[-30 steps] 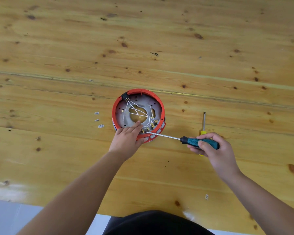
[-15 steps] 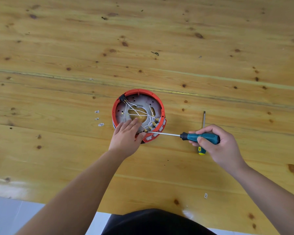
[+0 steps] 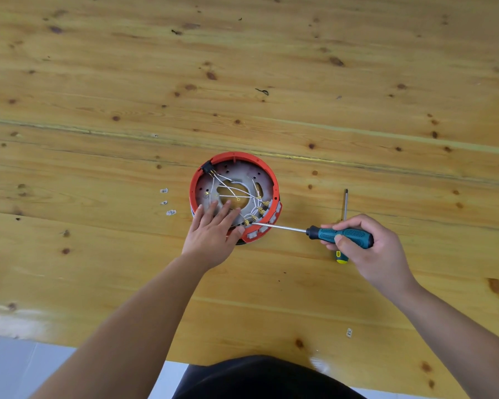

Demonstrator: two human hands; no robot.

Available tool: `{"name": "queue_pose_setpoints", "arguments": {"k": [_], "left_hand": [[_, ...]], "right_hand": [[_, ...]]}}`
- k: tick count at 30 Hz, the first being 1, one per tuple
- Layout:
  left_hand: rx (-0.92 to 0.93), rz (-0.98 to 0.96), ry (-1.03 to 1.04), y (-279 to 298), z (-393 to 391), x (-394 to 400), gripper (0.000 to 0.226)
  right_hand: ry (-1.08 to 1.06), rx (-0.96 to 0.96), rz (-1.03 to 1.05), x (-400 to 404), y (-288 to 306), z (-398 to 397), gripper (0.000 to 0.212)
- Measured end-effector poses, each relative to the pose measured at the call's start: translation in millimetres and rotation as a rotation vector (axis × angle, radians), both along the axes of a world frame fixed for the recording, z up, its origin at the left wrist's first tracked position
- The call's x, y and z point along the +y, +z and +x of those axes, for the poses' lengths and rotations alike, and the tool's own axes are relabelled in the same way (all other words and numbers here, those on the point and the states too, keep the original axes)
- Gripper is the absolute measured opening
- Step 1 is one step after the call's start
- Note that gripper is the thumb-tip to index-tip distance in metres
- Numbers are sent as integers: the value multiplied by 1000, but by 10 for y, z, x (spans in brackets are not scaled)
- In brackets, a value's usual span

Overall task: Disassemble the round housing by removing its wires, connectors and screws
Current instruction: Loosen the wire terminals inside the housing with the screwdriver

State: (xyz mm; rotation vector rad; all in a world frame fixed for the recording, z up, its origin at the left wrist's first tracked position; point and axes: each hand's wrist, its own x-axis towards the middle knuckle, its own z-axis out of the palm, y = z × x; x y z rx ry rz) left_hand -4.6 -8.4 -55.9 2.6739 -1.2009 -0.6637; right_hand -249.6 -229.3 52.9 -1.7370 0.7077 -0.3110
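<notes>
The round housing point(image 3: 267, 168) has a red rim and a grey inner plate, and stands on the wooden table. White wires point(image 3: 228, 191) cross its inside, ending in brass connectors point(image 3: 261, 211) along the near right rim. My left hand point(image 3: 213, 231) lies flat with straight fingers over the housing's near edge, pressing it down. My right hand point(image 3: 369, 249) grips the teal-handled screwdriver point(image 3: 343, 235). Its steel shaft points left, and its tip sits at the near rim by the connectors.
A second screwdriver point(image 3: 345, 205) with a yellow handle end lies on the table behind my right hand. Three small white clips point(image 3: 164, 201) lie left of the housing, and another small piece point(image 3: 349, 332) lies near the table's front edge point(image 3: 98, 345).
My left hand has slid further onto the housing and its fingers have flattened out. My right hand has risen slightly, bringing the screwdriver more level with its tip at the rim.
</notes>
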Motion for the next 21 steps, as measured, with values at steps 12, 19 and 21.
{"name": "queue_pose_setpoints", "arguments": {"k": [12,19,21], "left_hand": [[12,-6,8,5,-2,-12,65],[12,8,3,0,3,-21,67],[14,1,6,-1,-2,-23,67]], "right_hand": [[-6,4,-8,29,25,-1,18],[-4,-4,7,86,-35,-70,28],[-20,0,24,123,-71,-120,29]]}}
